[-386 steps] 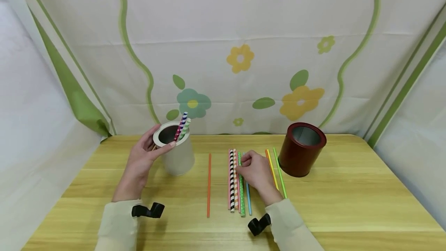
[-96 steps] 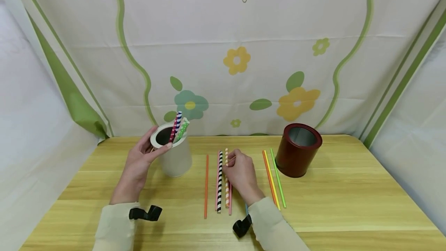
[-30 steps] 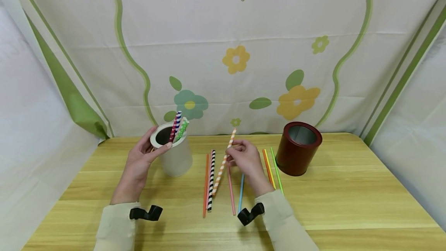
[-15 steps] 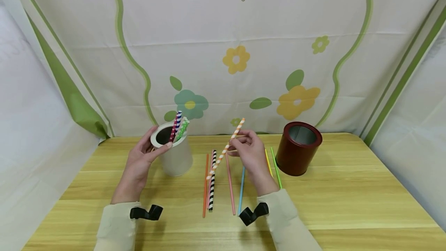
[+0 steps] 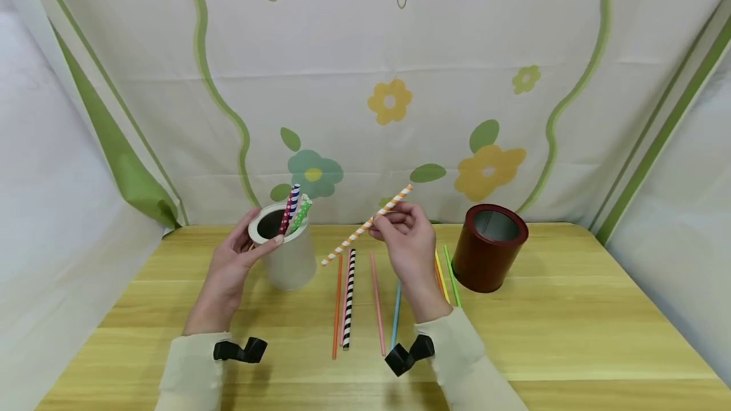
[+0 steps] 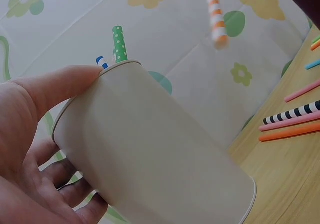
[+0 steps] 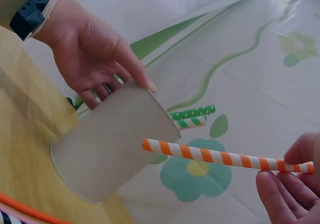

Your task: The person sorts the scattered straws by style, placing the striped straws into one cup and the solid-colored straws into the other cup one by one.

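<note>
My left hand (image 5: 228,265) grips a whitish can (image 5: 292,264) near its rim, thumb along the top edge and fingers round the far side. Several patterned paper straws lean in that can, among them a green dotted straw (image 6: 120,44) and a blue-and-white striped straw (image 5: 294,198). My right hand (image 5: 412,249) pinches an orange-and-white striped paper straw (image 7: 210,155) near one end. That straw hangs slanted above the table, its lower end right of the can and apart from it. Below lie a black-and-white striped straw (image 5: 349,303) and a thin pink straw (image 5: 377,309).
A dark red can (image 5: 491,252) stands at the right of the wooden table (image 5: 571,309), with thin yellow and green straws (image 5: 453,278) beside it. A thin orange straw (image 5: 337,309) and a blue straw (image 5: 396,313) lie nearer the middle. Flowered cloth (image 5: 354,37) hangs behind.
The right hand has lifted the orange-and-white straw off the table and tilted it flatter, its lower end swinging left. Earlier, the green dotted straw went from the table into the whitish can.
</note>
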`<state>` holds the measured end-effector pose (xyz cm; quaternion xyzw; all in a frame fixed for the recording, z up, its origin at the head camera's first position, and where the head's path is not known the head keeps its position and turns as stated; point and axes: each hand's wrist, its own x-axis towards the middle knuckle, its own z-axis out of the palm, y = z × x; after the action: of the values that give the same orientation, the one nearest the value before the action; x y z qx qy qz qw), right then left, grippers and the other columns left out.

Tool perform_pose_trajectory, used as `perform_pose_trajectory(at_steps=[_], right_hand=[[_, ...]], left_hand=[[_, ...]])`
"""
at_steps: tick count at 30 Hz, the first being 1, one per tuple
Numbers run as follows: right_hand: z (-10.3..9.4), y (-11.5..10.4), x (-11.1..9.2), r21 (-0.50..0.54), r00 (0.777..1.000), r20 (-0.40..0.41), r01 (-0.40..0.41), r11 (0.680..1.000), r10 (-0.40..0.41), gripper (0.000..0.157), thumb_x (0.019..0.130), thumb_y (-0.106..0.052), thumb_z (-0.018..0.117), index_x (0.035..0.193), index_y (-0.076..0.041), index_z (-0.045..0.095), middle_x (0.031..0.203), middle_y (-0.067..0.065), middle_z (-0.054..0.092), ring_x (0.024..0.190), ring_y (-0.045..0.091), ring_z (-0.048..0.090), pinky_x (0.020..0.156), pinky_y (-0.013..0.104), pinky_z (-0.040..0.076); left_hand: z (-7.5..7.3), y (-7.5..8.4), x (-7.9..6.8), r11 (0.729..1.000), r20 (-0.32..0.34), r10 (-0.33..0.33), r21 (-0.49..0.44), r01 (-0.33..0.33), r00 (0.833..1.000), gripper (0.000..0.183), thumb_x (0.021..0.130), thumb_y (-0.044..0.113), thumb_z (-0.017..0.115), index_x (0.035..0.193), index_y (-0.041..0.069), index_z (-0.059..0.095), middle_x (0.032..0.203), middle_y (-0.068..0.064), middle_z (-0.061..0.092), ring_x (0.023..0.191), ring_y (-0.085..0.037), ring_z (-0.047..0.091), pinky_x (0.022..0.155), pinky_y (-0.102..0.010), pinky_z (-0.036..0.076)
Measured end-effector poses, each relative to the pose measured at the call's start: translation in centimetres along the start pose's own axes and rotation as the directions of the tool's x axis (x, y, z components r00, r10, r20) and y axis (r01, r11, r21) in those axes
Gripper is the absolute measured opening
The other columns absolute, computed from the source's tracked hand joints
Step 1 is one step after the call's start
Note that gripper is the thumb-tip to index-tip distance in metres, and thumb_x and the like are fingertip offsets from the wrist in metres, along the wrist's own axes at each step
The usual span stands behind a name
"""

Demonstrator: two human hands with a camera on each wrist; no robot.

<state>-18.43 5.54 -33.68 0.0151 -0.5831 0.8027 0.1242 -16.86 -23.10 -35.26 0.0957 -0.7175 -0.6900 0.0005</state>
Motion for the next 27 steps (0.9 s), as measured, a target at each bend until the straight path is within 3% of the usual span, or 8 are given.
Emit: perform_pose_trajectory(at_steps=[6,11,18,22,27], right_hand=[[2.6,-0.9,0.0,0.013,0.993,0.056,0.106,0.994,-0.106,0.03,0.093,0.005,0.073,0.121,0.001,0.061,0.102,0.009,0.067,0.085,0.015,0.071,0.08,0.032,0.068],[4.0,-2.0,0.6,-0.01,0.978,0.061,0.201,0.979,-0.2,0.028,0.093,0.002,0.072,0.118,-0.002,0.061,0.102,0.008,0.068,0.087,0.016,0.07,0.081,0.033,0.068],[5.7,-2.3,1.3,-0.058,0.957,0.105,0.278,0.959,-0.271,0.024,0.092,-0.002,0.072,0.115,-0.005,0.063,0.102,0.008,0.071,0.087,0.016,0.071,0.079,0.031,0.067],[6.4,-2.1,1.3,-0.147,0.954,0.125,0.289,0.946,-0.272,0.023,0.092,-0.005,0.074,0.113,-0.006,0.065,0.102,0.007,0.072,0.087,0.013,0.07,0.076,0.024,0.062],[6.9,-2.1,1.1,-0.213,0.951,0.172,0.29,0.933,-0.257,0.022,0.094,-0.009,0.074,0.115,-0.008,0.066,0.106,0.006,0.072,0.091,0.015,0.07,0.079,0.025,0.062]], left_hand=[[-1.2,-0.3,-1.0,0.999,-0.03,-0.03,0.026,0.031,0.999,0.091,0.1,0.025,0.08,0.171,0.039,0.026,0.179,0.004,0.028,0.16,-0.014,0.029,0.128,-0.029,0.031],[-0.6,-0.2,-0.3,1.0,0.003,0.001,0.016,-0.001,1.0,0.09,0.099,0.028,0.081,0.171,0.039,0.028,0.178,0.003,0.031,0.157,-0.012,0.033,0.117,-0.017,0.038],[-0.3,0.1,-0.2,1.0,-0.012,-0.006,0.014,0.006,1.0,0.09,0.1,0.027,0.08,0.171,0.04,0.027,0.178,0.005,0.029,0.159,-0.013,0.031,0.131,-0.032,0.031],[-0.2,0.4,-0.3,1.0,-0.01,0.003,0.017,-0.002,1.0,0.09,0.1,0.027,0.081,0.171,0.04,0.027,0.178,0.006,0.029,0.159,-0.013,0.031,0.132,-0.034,0.03],[0.0,0.7,-0.4,1.0,-0.014,0.009,0.007,-0.009,1.0,0.09,0.099,0.025,0.081,0.171,0.039,0.028,0.178,0.005,0.031,0.158,-0.013,0.032,0.133,-0.036,0.028]])
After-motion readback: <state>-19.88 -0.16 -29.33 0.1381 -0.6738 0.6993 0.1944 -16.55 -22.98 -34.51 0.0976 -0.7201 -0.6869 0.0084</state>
